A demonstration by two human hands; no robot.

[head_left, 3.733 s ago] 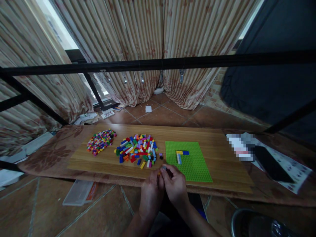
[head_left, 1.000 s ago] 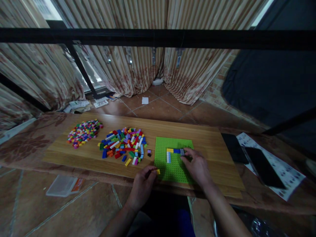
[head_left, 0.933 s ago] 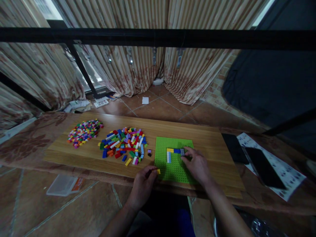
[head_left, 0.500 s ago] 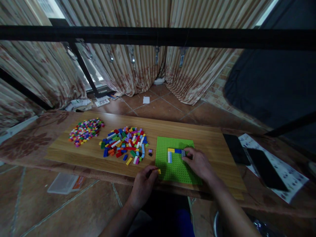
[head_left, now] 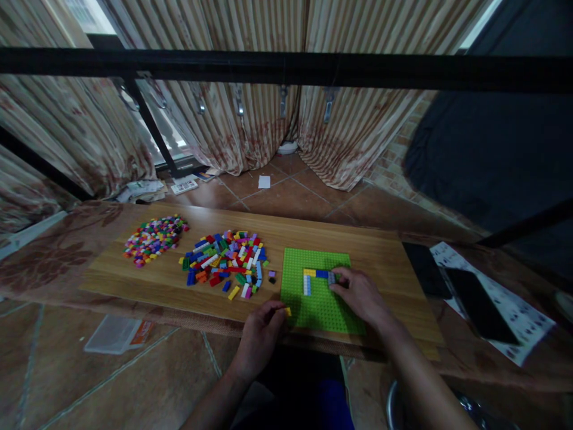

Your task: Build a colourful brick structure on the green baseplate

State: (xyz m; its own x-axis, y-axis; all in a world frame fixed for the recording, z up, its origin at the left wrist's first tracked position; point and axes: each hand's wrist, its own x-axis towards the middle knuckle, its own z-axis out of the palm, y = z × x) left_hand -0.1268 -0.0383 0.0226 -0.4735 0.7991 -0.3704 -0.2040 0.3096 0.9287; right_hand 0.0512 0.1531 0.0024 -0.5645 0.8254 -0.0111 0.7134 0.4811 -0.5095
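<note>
A green baseplate (head_left: 313, 310) lies on a wooden board (head_left: 385, 263). On it sit a yellow brick (head_left: 309, 272), a blue brick (head_left: 321, 274), a grey brick (head_left: 331, 278) and a pale blue brick (head_left: 307, 285). My right hand (head_left: 360, 295) rests on the plate with its fingertips pinched on the grey brick at the end of the row. My left hand (head_left: 259, 334) is curled at the plate's near left corner, holding a small yellow brick (head_left: 288, 311).
A pile of mixed bricks (head_left: 226, 263) and a pile of tiny coloured pieces (head_left: 154, 233) lie left of the plate. Two small loose bricks (head_left: 271, 276) sit between. Two dark phones (head_left: 474, 301) lie at the right on paper. A black bar (head_left: 286, 64) crosses overhead.
Earlier both hands were together at the board's near edge. Since then the right hand went onto the plate with the grey brick. Over the last second almost nothing moves.
</note>
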